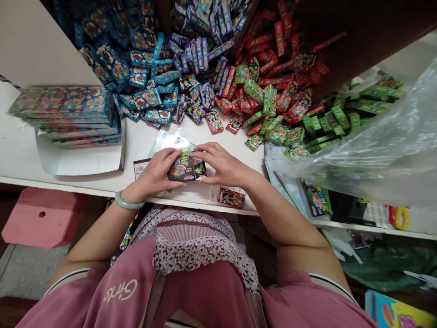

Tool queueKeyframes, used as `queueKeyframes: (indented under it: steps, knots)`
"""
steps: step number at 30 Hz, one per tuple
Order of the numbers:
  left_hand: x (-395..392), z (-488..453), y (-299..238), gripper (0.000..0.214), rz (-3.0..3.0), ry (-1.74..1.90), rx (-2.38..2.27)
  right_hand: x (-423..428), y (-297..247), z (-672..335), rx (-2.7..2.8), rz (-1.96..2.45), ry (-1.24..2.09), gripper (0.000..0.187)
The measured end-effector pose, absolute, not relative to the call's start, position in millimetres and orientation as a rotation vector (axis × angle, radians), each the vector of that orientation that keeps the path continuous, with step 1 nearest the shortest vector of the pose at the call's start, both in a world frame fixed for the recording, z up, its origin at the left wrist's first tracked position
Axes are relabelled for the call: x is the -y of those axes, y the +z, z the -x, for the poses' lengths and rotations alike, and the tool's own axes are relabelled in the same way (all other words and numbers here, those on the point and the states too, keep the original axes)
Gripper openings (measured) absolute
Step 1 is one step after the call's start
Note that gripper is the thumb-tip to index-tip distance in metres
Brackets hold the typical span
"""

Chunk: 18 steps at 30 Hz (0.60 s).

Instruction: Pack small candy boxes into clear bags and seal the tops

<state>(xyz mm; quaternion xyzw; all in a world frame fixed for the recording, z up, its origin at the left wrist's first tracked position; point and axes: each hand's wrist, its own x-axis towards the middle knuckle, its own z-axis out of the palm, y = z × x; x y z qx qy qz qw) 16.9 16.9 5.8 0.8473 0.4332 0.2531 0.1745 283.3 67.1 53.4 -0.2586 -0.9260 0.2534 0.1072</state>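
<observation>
Just above the front part of the white table, my left hand (155,171) is closed on a small candy box (180,169) with a dark face and green lettering. My right hand (221,166) has its thumb and fingers around the right end of the same stack, where a second dark patterned piece (200,169) shows; whether it is a separate box I cannot tell. Behind the hands lies a shiny clear plastic bag (170,140). A red small box (232,197) rests at the table edge below my right hand.
Piles of blue boxes (146,98), purple boxes (198,52), red boxes (283,86) and green boxes (269,98) fill the back. Stacked filled packs (71,114) sit in a white tray (82,166) at left. Clear plastic sheeting (375,150) hangs over the right; scissors (401,217) lie beyond.
</observation>
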Motion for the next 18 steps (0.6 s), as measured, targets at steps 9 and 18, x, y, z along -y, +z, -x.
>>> queueKeyframes:
  steps: [9,18]
  knots:
    - [-16,-17,0,0.094,-2.44,0.807,-1.268,-47,43,-264,2.457,1.02,0.711,0.053]
    - [-13,-9,6,0.095,-2.387,0.795,-1.245,-121,28,-237,2.279,1.078,0.68,0.029]
